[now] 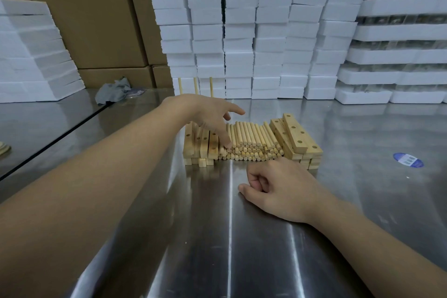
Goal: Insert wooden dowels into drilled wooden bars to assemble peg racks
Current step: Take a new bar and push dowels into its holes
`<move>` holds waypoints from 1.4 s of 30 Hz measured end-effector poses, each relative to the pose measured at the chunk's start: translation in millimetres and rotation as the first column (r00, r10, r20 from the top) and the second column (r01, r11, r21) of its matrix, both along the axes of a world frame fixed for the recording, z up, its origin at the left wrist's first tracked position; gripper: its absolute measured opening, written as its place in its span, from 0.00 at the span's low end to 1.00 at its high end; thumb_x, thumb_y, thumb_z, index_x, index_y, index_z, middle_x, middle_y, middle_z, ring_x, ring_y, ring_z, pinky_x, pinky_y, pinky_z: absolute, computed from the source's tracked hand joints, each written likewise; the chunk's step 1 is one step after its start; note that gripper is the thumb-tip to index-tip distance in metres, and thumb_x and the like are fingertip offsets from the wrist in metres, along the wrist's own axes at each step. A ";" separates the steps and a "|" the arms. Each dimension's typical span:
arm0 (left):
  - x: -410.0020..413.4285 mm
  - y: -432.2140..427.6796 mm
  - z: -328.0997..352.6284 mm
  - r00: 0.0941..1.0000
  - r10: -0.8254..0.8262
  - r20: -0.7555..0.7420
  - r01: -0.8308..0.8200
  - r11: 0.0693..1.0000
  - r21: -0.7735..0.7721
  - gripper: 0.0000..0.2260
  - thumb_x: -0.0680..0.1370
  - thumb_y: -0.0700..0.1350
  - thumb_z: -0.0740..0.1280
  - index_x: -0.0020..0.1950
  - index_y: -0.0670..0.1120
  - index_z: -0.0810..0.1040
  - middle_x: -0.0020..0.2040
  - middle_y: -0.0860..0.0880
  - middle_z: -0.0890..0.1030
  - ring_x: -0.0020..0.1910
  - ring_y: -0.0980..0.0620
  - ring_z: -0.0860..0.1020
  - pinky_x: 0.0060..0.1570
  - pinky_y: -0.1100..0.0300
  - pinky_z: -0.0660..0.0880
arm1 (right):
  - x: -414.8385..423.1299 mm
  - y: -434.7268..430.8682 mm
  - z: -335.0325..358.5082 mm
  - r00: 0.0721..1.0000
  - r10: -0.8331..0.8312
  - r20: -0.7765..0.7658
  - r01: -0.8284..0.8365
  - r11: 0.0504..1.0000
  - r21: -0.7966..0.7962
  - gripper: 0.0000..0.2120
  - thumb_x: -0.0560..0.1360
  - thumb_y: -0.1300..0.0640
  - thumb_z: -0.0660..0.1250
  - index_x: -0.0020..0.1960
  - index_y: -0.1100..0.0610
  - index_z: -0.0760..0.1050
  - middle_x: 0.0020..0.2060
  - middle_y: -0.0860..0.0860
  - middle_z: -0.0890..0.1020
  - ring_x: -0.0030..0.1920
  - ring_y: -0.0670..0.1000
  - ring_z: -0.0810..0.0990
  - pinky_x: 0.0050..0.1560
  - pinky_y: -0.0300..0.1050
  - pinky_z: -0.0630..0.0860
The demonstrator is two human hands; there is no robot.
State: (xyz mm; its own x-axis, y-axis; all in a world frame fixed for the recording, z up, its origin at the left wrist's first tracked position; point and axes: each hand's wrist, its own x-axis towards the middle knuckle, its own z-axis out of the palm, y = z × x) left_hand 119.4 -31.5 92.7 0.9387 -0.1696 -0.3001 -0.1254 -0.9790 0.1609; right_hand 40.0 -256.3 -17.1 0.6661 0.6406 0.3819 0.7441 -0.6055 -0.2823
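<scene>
Resting on the steel tabletop [217,237], the right grip [280,189] lies nearest, with fingers loosely curled, holding nothing, just short of the dowels [251,143]. The dowels are heaped between two stacks of drilled bars — a left stack [200,150] and a right stack [297,143]. The left grip [208,111] reaches over the left stack with fingers spread, one fingertip touching the dowel ends — pinching nothing. Behind it, three upright dowels [196,86] stand before white foam blocks [242,31]. Cardboard boxes [96,19] stand far left.
</scene>
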 end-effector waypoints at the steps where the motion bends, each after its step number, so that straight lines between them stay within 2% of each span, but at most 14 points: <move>1: 0.2 -0.2 1.1 1.000 -0.005 -0.008 0.005 1.000 0.008 0.50 0.70 0.57 0.83 0.84 0.64 0.57 0.80 0.51 0.69 0.78 0.44 0.69 0.75 0.41 0.69 | 0.0 0.1 0.0 1.000 0.000 0.000 0.000 1.000 -0.002 0.21 0.76 0.36 0.62 0.35 0.51 0.69 0.26 0.46 0.74 0.33 0.46 0.76 0.33 0.39 0.65; 4: -0.1 -2.2 3.7 0.999 -0.027 -0.027 0.028 0.999 0.045 0.51 0.69 0.58 0.84 0.84 0.64 0.56 0.80 0.51 0.70 0.77 0.43 0.69 0.73 0.42 0.70 | 0.0 0.3 0.3 1.000 -0.006 0.008 0.006 1.000 0.000 0.21 0.75 0.35 0.61 0.35 0.51 0.69 0.26 0.46 0.75 0.33 0.46 0.76 0.33 0.40 0.66; 8: -0.8 -6.0 5.0 0.997 -0.048 -0.062 0.053 0.995 0.084 0.54 0.67 0.59 0.84 0.85 0.64 0.54 0.82 0.49 0.66 0.80 0.42 0.66 0.76 0.41 0.67 | 0.3 -0.3 -0.4 1.000 -0.009 0.004 0.009 1.000 0.008 0.21 0.75 0.36 0.62 0.35 0.51 0.69 0.27 0.47 0.75 0.34 0.47 0.76 0.33 0.41 0.69; 12: -0.3 -8.2 3.5 0.996 -0.042 -0.085 0.052 0.992 0.113 0.56 0.66 0.56 0.85 0.85 0.65 0.52 0.83 0.48 0.63 0.82 0.41 0.63 0.77 0.42 0.65 | 1.3 -0.1 -1.2 1.000 -0.016 0.000 0.016 1.000 0.009 0.21 0.75 0.36 0.63 0.35 0.52 0.69 0.27 0.46 0.75 0.34 0.46 0.76 0.33 0.42 0.67; 18: 2.4 -9.8 -0.8 0.999 -0.029 -0.031 0.032 0.993 0.114 0.50 0.72 0.52 0.83 0.85 0.64 0.55 0.82 0.47 0.65 0.80 0.41 0.66 0.71 0.44 0.69 | 1.7 -1.0 -1.8 1.000 -0.012 -0.008 0.012 1.000 0.012 0.21 0.74 0.35 0.61 0.35 0.51 0.69 0.26 0.46 0.75 0.34 0.47 0.76 0.33 0.41 0.69; 22: -8.5 -5.0 5.5 1.000 -0.007 -0.009 0.007 1.000 0.026 0.46 0.74 0.54 0.80 0.84 0.65 0.55 0.83 0.48 0.64 0.80 0.42 0.65 0.73 0.43 0.68 | 3.4 -0.3 -3.6 1.000 -0.007 -0.003 0.007 1.000 0.017 0.21 0.74 0.35 0.62 0.35 0.51 0.69 0.27 0.46 0.75 0.35 0.46 0.77 0.33 0.41 0.68; 24: -20.4 6.8 10.7 0.997 0.037 0.072 -0.029 0.993 -0.117 0.39 0.78 0.54 0.77 0.83 0.65 0.58 0.82 0.50 0.66 0.78 0.45 0.68 0.68 0.50 0.70 | 4.1 -0.4 -4.6 1.000 -0.006 0.000 0.006 1.000 0.023 0.20 0.74 0.35 0.62 0.35 0.51 0.69 0.27 0.47 0.76 0.35 0.47 0.77 0.33 0.41 0.68; 27: -46.7 28.5 -0.1 0.925 0.229 0.304 -0.098 0.915 -0.392 0.27 0.81 0.50 0.71 0.79 0.63 0.68 0.76 0.52 0.71 0.63 0.55 0.77 0.53 0.59 0.73 | 4.8 -1.2 -3.8 1.000 -0.001 -0.013 0.001 1.000 0.020 0.21 0.74 0.34 0.62 0.35 0.50 0.69 0.27 0.46 0.76 0.35 0.45 0.77 0.33 0.41 0.67; 28: -56.2 34.5 -11.1 0.861 0.332 0.386 -0.133 0.878 -0.459 0.24 0.81 0.50 0.70 0.76 0.62 0.72 0.72 0.52 0.74 0.57 0.57 0.77 0.49 0.59 0.74 | 4.7 -1.4 -3.7 1.000 0.001 -0.018 -0.001 1.000 0.015 0.21 0.74 0.34 0.61 0.35 0.49 0.69 0.27 0.45 0.75 0.35 0.45 0.76 0.33 0.41 0.67; 30: -72.7 42.9 -37.0 0.731 0.489 0.476 -0.221 0.829 -0.513 0.19 0.80 0.52 0.69 0.71 0.58 0.75 0.62 0.52 0.77 0.52 0.55 0.77 0.48 0.55 0.75 | 4.1 -1.9 -3.8 1.000 0.000 -0.022 0.000 1.000 0.009 0.21 0.73 0.33 0.61 0.35 0.49 0.69 0.27 0.45 0.76 0.35 0.45 0.76 0.33 0.41 0.66; 32: -83.3 48.1 -58.5 0.716 0.534 0.450 -0.287 0.812 -0.508 0.19 0.79 0.57 0.70 0.70 0.58 0.75 0.55 0.52 0.78 0.49 0.52 0.79 0.46 0.53 0.76 | 4.1 -1.8 -4.0 1.000 -0.003 -0.018 0.003 1.000 0.005 0.21 0.73 0.32 0.60 0.35 0.49 0.69 0.28 0.45 0.76 0.35 0.45 0.76 0.33 0.41 0.66; 35: -86.2 48.7 -71.2 0.751 0.559 0.351 -0.320 0.774 -0.547 0.19 0.78 0.58 0.71 0.68 0.60 0.73 0.46 0.52 0.82 0.38 0.53 0.82 0.36 0.57 0.72 | 4.8 -1.7 -4.3 0.999 -0.003 -0.040 0.004 1.000 0.014 0.20 0.73 0.32 0.61 0.35 0.48 0.69 0.28 0.44 0.76 0.35 0.44 0.76 0.34 0.42 0.66; 39: -88.1 44.1 -71.1 0.683 0.589 0.432 -0.291 0.762 -0.579 0.16 0.77 0.54 0.71 0.64 0.61 0.75 0.35 0.54 0.83 0.33 0.56 0.81 0.31 0.59 0.70 | 5.4 -2.2 -4.8 0.998 -0.014 -0.060 0.016 0.999 0.030 0.18 0.73 0.33 0.62 0.37 0.47 0.70 0.31 0.42 0.77 0.36 0.45 0.76 0.33 0.43 0.67; 42: -95.0 43.1 -63.3 0.675 0.594 0.437 -0.233 0.735 -0.637 0.11 0.79 0.52 0.70 0.60 0.62 0.76 0.35 0.52 0.82 0.34 0.57 0.80 0.32 0.59 0.70 | 5.2 -2.7 -5.0 0.998 -0.024 -0.058 0.026 0.999 0.033 0.19 0.73 0.33 0.62 0.36 0.48 0.69 0.30 0.43 0.77 0.36 0.44 0.76 0.33 0.42 0.66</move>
State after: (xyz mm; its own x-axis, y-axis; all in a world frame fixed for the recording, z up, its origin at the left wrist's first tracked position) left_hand 24.3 11.6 29.4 0.8835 0.3343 0.3281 0.0311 -0.7407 0.6711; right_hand 45.3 -259.1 -22.1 0.7035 0.6108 0.3634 0.7106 -0.6132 -0.3450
